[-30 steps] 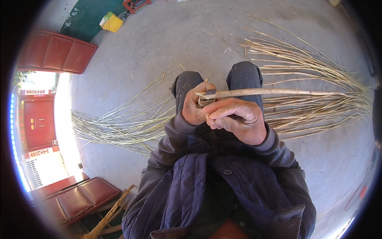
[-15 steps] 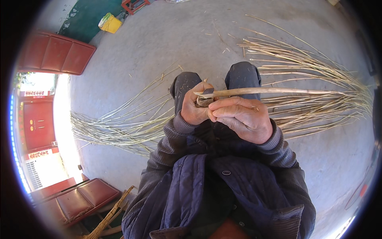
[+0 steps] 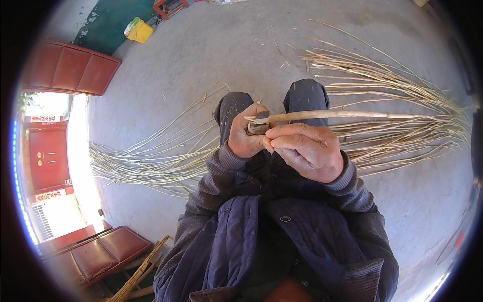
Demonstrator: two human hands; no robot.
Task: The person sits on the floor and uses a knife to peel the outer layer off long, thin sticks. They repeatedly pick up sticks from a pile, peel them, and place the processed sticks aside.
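Over my knees, my left hand (image 3: 245,132) is closed around a small brownish block (image 3: 258,129) that looks like wood. On top of it a dark flat piece (image 3: 262,115) lies across the pale end of a long, thin stick (image 3: 347,114). The stick stretches to the right, above my right hand (image 3: 311,150). That hand is closed, thumb and fingertips pressed together against the fingers of my left hand just beside the block. What its fingers pinch is hidden.
Long thin stalks (image 3: 397,146) lie fanned on the concrete floor at right, and a greener bundle (image 3: 136,163) lies at left. Red padded seats (image 3: 75,68) stand at the left, a yellow bucket (image 3: 139,31) at the far left. A straw broom (image 3: 138,274) is at lower left.
My right hand has turned slightly and shifted a little; the pinch is kept. My left hand, the block and the stick look almost unmoved.
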